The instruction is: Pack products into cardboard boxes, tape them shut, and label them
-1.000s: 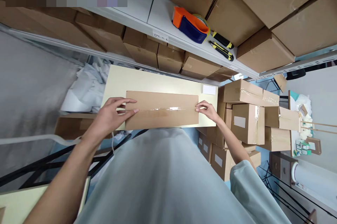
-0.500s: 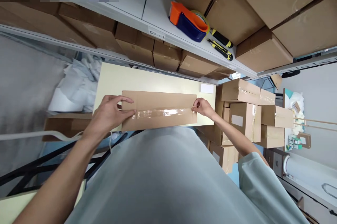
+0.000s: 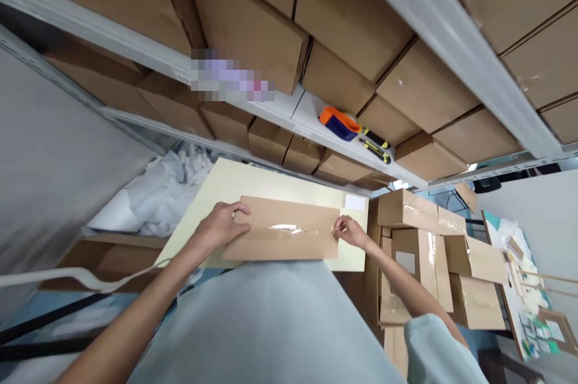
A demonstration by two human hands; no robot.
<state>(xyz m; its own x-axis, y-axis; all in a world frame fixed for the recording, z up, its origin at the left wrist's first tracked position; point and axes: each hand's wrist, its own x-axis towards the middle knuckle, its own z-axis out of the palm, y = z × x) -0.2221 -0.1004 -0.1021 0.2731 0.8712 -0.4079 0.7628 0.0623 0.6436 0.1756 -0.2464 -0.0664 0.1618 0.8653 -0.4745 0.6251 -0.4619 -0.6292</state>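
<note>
A long, flat-topped cardboard box (image 3: pixel 289 248) lies across the pale yellow table in front of my body. A shiny strip of clear tape (image 3: pixel 284 228) runs lengthwise along its top. My left hand (image 3: pixel 221 227) grips the box's left end, its thumb on the top by the tape and its index finger at the far corner. At the opposite end, my right hand (image 3: pixel 351 232) is closed in a pinch at the box's right edge, where the tape ends. Its fingertips hide exactly what lies between them.
Behind the table (image 3: pixel 217 182), a shelf holds an orange and blue tape dispenser (image 3: pixel 338 124), two utility knives (image 3: pixel 376 151) and many cartons. A small white label (image 3: pixel 355 202) lies at the table's back right. Stacked boxes (image 3: pixel 418 251) stand to the right; white wrapping material (image 3: pixel 158 188) lies left.
The view has tilted up, so the box and both hands sit lower in the picture and more shelf shows. Both hands stay at the box's ends.
</note>
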